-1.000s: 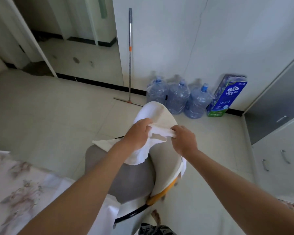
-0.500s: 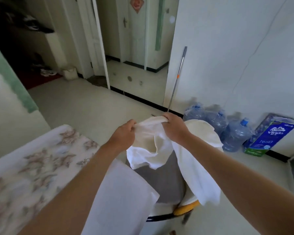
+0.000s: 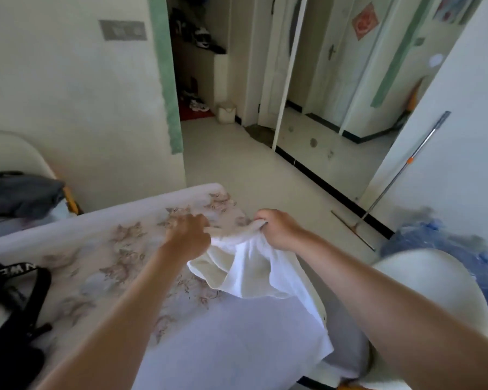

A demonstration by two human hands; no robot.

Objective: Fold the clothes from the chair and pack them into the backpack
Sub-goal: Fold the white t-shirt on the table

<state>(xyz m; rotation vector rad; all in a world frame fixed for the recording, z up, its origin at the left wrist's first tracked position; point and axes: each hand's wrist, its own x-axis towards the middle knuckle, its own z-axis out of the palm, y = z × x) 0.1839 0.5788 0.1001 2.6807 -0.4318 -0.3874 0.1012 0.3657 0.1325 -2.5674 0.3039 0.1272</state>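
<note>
The main risk is that the white garment goes down onto the table crumpled rather than flat. The two hands hold it close together along one edge, so the cloth between them sags into a loose pouch, and the rest hangs in deep creases that would be pressed in if it were laid down as it is. Its lower part trails down over the table's near edge towards the white chair and could snag on the chair or slide off the table if either grip slackens. Where the hem ends I cannot tell, since it blends into pale cloth below. The black backpack sits at the left end of the table, well apart from the garment, so there seems room to spread it, though a wide sweep could drag a sleeve across the straps. The left hand has its fingers curled, pinching the top edge at its left end, and the right hand has its fingers closed round a bunched handful at the right end. The garment hangs from both fists, below and between them, above the flowered tabletop near its far right corner.
</note>
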